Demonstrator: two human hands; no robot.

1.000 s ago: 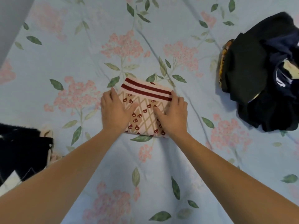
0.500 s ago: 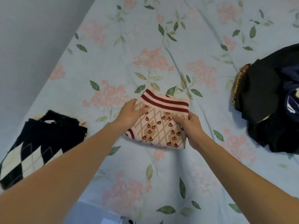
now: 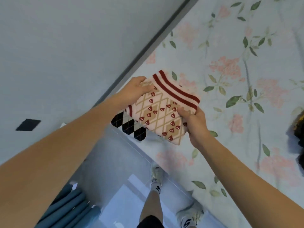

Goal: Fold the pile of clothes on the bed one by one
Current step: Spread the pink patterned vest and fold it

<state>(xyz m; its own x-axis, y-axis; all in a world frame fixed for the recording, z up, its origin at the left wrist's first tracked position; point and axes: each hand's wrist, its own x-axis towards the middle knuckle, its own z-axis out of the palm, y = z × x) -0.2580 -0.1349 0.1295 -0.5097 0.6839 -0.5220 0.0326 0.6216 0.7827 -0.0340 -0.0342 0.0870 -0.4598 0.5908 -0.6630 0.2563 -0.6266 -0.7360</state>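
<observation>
Head view, the only one I have: I read the task as partway through. The folded sweater (image 3: 164,111), pink with tan diamonds and red stripes at its band, is a neat square packet, so this piece looks finished. It is held up just above the near corner of the bed (image 3: 246,145), right over an argyle garment (image 3: 130,125) in black and cream that lies at the bed's edge, mostly hidden under the packet. I judge that one to be already folded and the sweater about to be stacked on it, though I cannot tell if the two touch. At the far right edge a dark heap of clothes (image 3: 297,135) shows only in part; that looks like what is left to fold.

My left hand (image 3: 137,87) grips the sweater's far left corner, thumb on top and fingers curled beneath. My right hand (image 3: 192,120) pinches the near right edge by the striped band, thumb pressed on the upper face, fingers wrapped under. Both hands are closed on the cloth, sharing its weight.

Below, the floor and the person's legs in white shoes (image 3: 157,174) stand beside the bed.
</observation>
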